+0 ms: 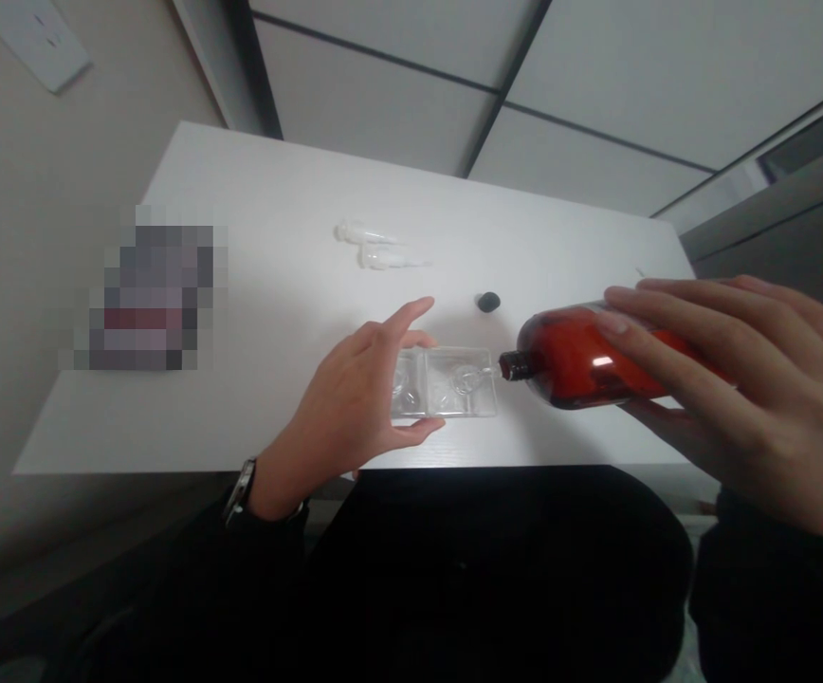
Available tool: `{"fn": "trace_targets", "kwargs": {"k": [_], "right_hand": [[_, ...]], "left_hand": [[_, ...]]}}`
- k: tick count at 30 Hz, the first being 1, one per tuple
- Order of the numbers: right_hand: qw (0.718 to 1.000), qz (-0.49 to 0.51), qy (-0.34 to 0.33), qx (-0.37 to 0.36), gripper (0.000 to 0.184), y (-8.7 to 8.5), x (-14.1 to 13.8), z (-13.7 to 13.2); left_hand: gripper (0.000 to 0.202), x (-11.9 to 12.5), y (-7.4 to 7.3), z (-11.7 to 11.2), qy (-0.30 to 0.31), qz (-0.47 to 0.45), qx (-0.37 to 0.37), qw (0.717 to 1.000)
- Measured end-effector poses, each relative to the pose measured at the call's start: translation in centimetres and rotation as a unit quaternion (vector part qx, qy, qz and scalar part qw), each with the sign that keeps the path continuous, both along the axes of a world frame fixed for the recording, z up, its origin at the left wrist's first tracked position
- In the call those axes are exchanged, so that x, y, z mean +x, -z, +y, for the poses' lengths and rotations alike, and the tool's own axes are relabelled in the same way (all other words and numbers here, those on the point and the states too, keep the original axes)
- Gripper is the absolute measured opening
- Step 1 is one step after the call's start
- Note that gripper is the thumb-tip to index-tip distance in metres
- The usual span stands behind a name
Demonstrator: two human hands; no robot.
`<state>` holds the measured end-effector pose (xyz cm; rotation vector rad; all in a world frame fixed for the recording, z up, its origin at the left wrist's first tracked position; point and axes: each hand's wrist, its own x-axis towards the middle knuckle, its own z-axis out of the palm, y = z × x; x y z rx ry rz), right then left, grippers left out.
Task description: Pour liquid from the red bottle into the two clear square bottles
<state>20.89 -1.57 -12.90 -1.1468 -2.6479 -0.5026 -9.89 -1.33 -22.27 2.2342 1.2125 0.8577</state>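
My right hand [724, 379] is wrapped around a tilted red-amber plastic bottle [582, 356], with its dark open neck pointing left and down at the right end of a clear plastic compartmented tray [447, 382]. My left hand [347, 408] spans the tray's left end, with fingers and thumb at its upper and lower edges. Clear shapes lie inside the tray, but I cannot tell what they are. A black bottle cap [487, 302] rests on the white table [262, 190] just beyond the tray.
Two small white plastic bottles [379, 245] lie at the table's far middle. A pixelated object [145, 294] stands at the left. A wall socket plate [31, 38] is at upper left. A wristwatch [241, 490] circles my left wrist.
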Motion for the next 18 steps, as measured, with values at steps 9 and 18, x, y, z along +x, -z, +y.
{"fn": "trace_targets", "kwargs": {"k": [9, 18], "right_hand": [[1.0, -0.017, -0.01, 0.016, 0.084, -0.01, -0.18, 0.03], [1.0, -0.003, -0.02, 0.023, 0.082, 0.61, -0.29, 0.0]], "left_hand": [[0.091, 0.05, -0.01, 0.11, 0.003, -0.005, -0.007, 1.0], [0.095, 0.05, 0.18, 0.1, 0.004, -0.004, 0.005, 1.0]]}}
